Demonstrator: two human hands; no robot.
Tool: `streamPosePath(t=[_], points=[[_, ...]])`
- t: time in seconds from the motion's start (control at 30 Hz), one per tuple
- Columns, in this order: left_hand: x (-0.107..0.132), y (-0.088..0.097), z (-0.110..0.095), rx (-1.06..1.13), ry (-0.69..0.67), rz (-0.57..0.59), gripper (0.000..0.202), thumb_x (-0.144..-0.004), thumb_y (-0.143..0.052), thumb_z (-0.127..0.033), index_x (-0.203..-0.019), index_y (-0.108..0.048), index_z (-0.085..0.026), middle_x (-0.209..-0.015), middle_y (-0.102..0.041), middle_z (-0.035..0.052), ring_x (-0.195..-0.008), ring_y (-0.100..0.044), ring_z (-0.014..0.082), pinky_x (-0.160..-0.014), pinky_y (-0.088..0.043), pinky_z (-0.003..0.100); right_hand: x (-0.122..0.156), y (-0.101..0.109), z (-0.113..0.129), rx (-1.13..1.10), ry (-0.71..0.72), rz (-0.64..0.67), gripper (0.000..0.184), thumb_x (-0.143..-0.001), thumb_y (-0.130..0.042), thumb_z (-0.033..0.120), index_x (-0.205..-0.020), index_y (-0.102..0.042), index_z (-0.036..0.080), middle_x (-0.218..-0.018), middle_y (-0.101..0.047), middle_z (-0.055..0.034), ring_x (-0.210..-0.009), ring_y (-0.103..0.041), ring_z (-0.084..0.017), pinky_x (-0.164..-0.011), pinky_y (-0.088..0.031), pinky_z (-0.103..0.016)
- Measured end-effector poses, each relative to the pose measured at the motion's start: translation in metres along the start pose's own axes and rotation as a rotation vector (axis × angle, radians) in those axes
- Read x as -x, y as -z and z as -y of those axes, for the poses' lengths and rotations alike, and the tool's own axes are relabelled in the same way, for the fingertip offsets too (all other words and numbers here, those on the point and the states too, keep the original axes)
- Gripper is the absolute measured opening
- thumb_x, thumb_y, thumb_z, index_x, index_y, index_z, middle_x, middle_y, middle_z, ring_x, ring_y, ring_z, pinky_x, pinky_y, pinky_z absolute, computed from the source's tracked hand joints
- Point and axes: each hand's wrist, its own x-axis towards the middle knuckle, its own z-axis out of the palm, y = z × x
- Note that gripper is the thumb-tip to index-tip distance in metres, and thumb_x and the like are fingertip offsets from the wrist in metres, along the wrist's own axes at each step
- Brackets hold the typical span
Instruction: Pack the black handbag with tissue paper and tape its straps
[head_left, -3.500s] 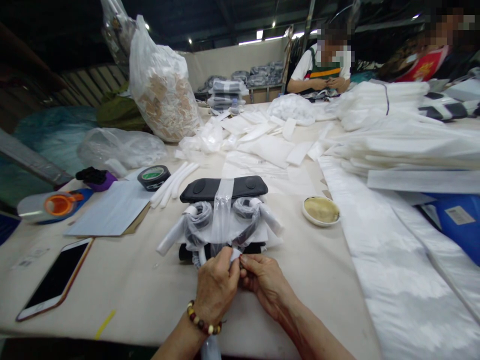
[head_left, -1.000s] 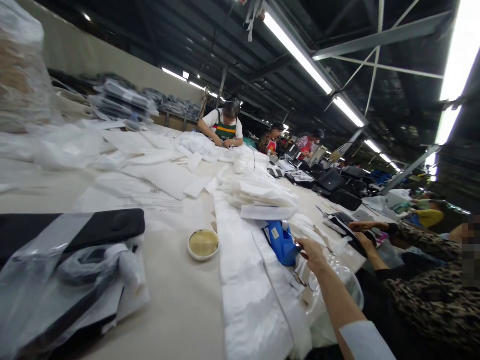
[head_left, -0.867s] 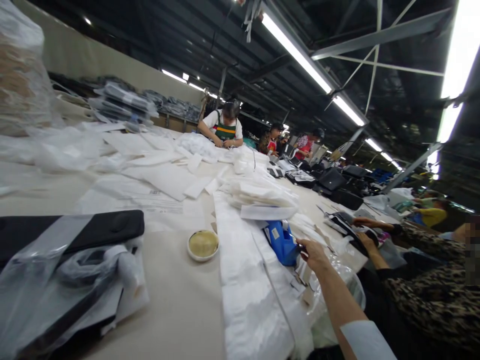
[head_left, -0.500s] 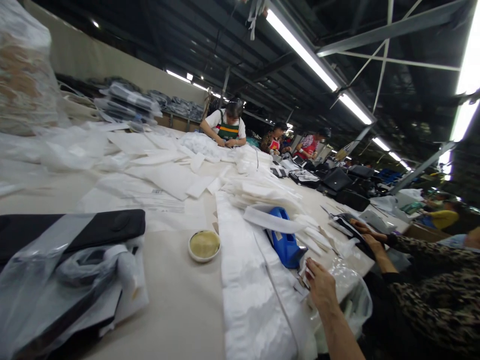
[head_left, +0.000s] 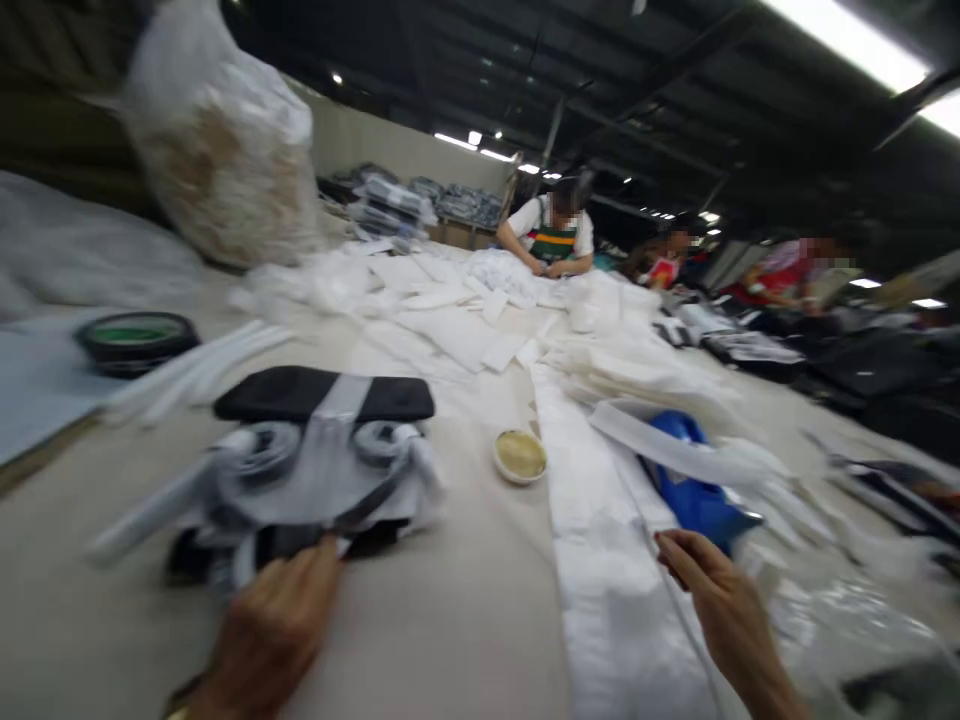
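Observation:
A black bag lies on the table at left, with a pale band round its middle and rolled straps in clear wrapping. At its near edge is my left hand, fingers closed on it; their tips are partly hidden and blurred. My right hand is held over the white sheeting, thumb and fingers pinched together. Whatever the pinch holds is too small to make out. Just beyond that hand stands a blue tape dispenser, partly covered by a white strip.
A round dish of yellowish stuff sits between my hands. White sheets are heaped farther back. A dark roll with a green centre and a large filled plastic bag are at left. A co-worker bends over the far side.
The view has swung left, so the bag and dish appear farther right. My left hand has come into view at the bag. My right hand has moved away from the dispenser's front end.

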Motion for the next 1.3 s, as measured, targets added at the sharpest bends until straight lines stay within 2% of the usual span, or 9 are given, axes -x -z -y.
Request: streamPosePath(t=[0.07,0.2,0.27,0.4,0.7,0.9,1.07,1.2,1.3], points=[[0.003,0.008,0.002,-0.167,-0.118,0.099,0.029,-0.090,-0.026,-0.009,-0.089,-0.054,-0.010,-0.061,-0.054,0.0035,-0.049,-0.046,0.0140,-0.046,-0.036,0.027,0.027,-0.045,0.030,-0.115,0.060,0.281,0.032,-0.067,-0.058,0.051,-0.072,-0.059,0.020,-0.061,-0.053,0.0010,-0.060,-0.048,-0.014,-0.054,-0.038,-0.024],[0.001,0.008,-0.002,-0.199,-0.055,0.125,0.022,-0.087,-0.030,-0.006,-0.094,-0.051,-0.006,-0.059,-0.052,0.0026,-0.051,-0.048,0.0153,-0.049,-0.036,0.029,0.083,-0.135,0.090,-0.419,0.131,0.766,0.027,-0.074,-0.055,0.045,-0.070,-0.056,0.019,-0.062,-0.048,0.0026,-0.059,-0.045,-0.011,-0.054,-0.037,-0.021],[-0.001,0.008,-0.005,-0.167,-0.032,0.129,0.021,-0.088,-0.031,-0.007,-0.096,-0.050,-0.006,-0.059,-0.052,0.0022,-0.052,-0.050,0.0156,-0.051,-0.036,0.029,0.103,-0.171,0.110,-0.538,0.144,0.860,0.028,-0.074,-0.055,0.045,-0.068,-0.053,0.018,-0.061,-0.047,0.0030,-0.058,-0.043,-0.011,-0.055,-0.036,-0.022],[0.000,0.010,-0.007,-0.099,0.010,0.128,0.020,-0.090,-0.030,-0.010,-0.097,-0.048,-0.009,-0.060,-0.054,0.0020,-0.052,-0.051,0.0156,-0.051,-0.037,0.028,0.116,-0.214,0.121,-0.587,0.139,0.828,0.025,-0.074,-0.054,0.042,-0.067,-0.052,0.018,-0.059,-0.045,0.0037,-0.057,-0.040,-0.011,-0.055,-0.034,-0.022],[0.002,0.005,-0.007,-0.059,0.152,0.065,0.030,-0.093,-0.030,-0.021,-0.114,-0.039,-0.002,-0.067,-0.059,0.0072,-0.055,-0.056,0.0165,-0.052,-0.045,0.026,0.114,-0.227,0.125,-0.442,0.141,0.736,0.021,-0.073,-0.051,0.036,-0.061,-0.051,0.019,-0.056,-0.048,0.0038,-0.055,-0.042,-0.011,-0.054,-0.033,-0.023],[0.002,0.007,-0.008,-0.013,0.129,0.031,0.032,-0.092,-0.034,-0.017,-0.120,-0.034,-0.001,-0.069,-0.060,0.0072,-0.056,-0.057,0.0161,-0.053,-0.045,0.026,0.107,-0.232,0.131,-0.303,0.098,0.710,0.020,-0.067,-0.054,0.031,-0.052,-0.050,0.019,-0.048,-0.044,0.0044,-0.049,-0.039,-0.011,-0.048,-0.030,-0.023],[0.002,0.007,-0.007,-0.074,0.071,0.009,0.022,-0.091,-0.034,-0.014,-0.109,-0.042,-0.004,-0.066,-0.057,0.0056,-0.052,-0.053,0.0150,-0.052,-0.042,0.026,0.107,-0.235,0.138,-0.230,0.033,0.659,0.022,-0.064,-0.057,0.028,-0.045,-0.048,0.020,-0.043,-0.045,0.0047,-0.045,-0.040,-0.010,-0.044,-0.029,-0.022],[0.001,0.009,-0.008,-0.116,-0.001,0.083,0.014,-0.088,-0.033,-0.008,-0.092,-0.046,-0.010,-0.061,-0.052,0.0027,-0.050,-0.048,0.0160,-0.051,-0.038,0.028,0.107,-0.235,0.141,-0.143,0.051,0.596,0.022,-0.063,-0.057,0.023,-0.044,-0.047,0.020,-0.043,-0.045,0.0039,-0.046,-0.041,-0.010,-0.045,-0.030,-0.023],[-0.001,0.011,-0.008,-0.090,-0.022,0.124,0.017,-0.087,-0.032,-0.006,-0.081,-0.045,-0.015,-0.058,-0.049,0.0009,-0.050,-0.046,0.0167,-0.051,-0.035,0.029,0.106,-0.233,0.136,-0.251,0.033,0.681,0.016,-0.064,-0.055,0.025,-0.050,-0.051,0.019,-0.047,-0.050,0.0030,-0.047,-0.045,-0.011,-0.046,-0.033,-0.023]])
